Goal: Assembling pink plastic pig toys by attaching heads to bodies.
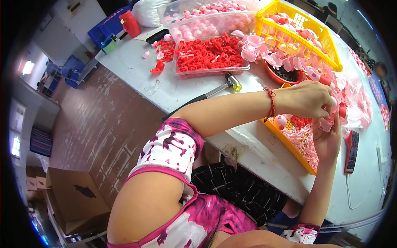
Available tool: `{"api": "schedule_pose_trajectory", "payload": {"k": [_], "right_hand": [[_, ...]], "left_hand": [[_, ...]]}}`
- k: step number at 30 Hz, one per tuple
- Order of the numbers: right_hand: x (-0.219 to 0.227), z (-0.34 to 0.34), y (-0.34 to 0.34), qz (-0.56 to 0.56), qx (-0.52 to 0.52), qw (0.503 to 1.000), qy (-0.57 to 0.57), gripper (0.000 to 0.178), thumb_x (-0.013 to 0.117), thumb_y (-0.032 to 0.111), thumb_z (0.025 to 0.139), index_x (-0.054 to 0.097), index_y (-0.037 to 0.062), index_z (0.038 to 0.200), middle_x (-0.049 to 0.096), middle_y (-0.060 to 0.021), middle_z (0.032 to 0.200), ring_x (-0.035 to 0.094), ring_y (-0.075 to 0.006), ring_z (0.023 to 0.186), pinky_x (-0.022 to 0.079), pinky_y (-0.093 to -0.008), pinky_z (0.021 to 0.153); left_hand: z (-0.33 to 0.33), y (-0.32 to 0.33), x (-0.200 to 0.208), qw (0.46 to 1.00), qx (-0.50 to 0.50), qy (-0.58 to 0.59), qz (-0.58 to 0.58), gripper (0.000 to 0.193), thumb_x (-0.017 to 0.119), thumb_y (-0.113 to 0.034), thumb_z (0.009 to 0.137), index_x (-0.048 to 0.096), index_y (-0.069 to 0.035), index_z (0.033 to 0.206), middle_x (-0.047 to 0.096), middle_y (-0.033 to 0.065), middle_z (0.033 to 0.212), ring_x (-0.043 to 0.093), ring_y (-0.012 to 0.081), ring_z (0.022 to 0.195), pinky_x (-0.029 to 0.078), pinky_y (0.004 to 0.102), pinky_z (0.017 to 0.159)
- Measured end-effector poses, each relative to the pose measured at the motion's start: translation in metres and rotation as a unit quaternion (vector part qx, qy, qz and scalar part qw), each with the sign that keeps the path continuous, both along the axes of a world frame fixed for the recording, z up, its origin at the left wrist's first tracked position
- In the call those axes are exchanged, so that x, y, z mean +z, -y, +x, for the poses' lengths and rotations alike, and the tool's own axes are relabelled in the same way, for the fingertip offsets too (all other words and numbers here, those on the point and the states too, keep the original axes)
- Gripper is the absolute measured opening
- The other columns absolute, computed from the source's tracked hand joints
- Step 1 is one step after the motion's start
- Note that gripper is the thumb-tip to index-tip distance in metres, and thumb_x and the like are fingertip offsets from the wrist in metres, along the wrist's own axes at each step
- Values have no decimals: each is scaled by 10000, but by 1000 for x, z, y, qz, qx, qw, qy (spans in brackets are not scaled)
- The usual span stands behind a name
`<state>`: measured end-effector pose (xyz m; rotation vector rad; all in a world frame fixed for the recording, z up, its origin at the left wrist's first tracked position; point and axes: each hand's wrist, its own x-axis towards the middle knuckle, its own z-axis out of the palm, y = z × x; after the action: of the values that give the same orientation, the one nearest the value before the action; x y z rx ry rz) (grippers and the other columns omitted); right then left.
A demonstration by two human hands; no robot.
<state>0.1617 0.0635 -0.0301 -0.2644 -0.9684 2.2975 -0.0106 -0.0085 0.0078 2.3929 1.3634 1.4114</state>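
"Take the hands as the clock's centre, twelve toward the top of the view. What's between them?"

"A small pink piece (326, 124). The right hand (326, 141) has thumb and fingers closed around it from below. The left hand (308, 99) bends its fingers in from above, but I can't tell whether they grip the piece or only touch it."

"Which edges are near?"

"The rim of the yellow tray (288, 146) runs along eight o'clock, with thin pink strands (301, 142) inside. Past that, the same way, a strip of white table (256, 153) shows before its near edge slants off."

"Where is it tight?"

"From ten round to two. The red bowl (272, 75) sits between ten and eleven, near the left wrist. The yellow basket (336, 65) stands behind it at eleven, and translucent pink plastic (359, 103) heaps up at two. The hammer (213, 92) lies between nine and ten, the clear tray of red parts (211, 73) well apart at ten."

"And the roomier side?"

"Four to five: tabletop shows beyond the red-and-black handheld device (352, 152), which lies near the right wrist at five, its white cable (348, 194) looping below."
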Motion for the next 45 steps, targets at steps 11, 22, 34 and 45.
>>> {"api": "schedule_pose_trajectory", "payload": {"k": [11,22,34,45], "right_hand": [[-11,0,0,-4,-1,1000,7,331,372,275,1012,509,41,1202,640,-89,1043,642,-190,935,540,-382,896],[3,-3,10,27,-41,998,25,344,369,251,1012,470,31,1257,616,-114,1108,635,-222,971,545,-356,882],[-12,3,-11,24,27,999,-23,358,343,243,1018,462,5,1258,611,-138,1110,626,-228,995,525,-380,917],[-3,1,-4,3,-28,1000,-5,368,356,251,1014,450,14,1280,610,-156,1143,632,-219,1002,535,-364,894]], "left_hand": [[3,-13,-21,982,79,-130,113,47,616,-93,621,597,-54,641,609,89,739,636,278,748,507,382,597],[1,-8,-14,994,44,-34,90,96,624,-119,700,647,-44,756,604,114,792,620,306,759,481,408,632],[5,-13,-24,995,50,-4,89,77,605,-110,728,623,-37,747,608,113,797,625,314,753,487,416,646],[5,-16,-24,999,39,38,-1,167,647,-173,751,706,-19,778,614,137,840,615,300,825,485,387,768]]}}
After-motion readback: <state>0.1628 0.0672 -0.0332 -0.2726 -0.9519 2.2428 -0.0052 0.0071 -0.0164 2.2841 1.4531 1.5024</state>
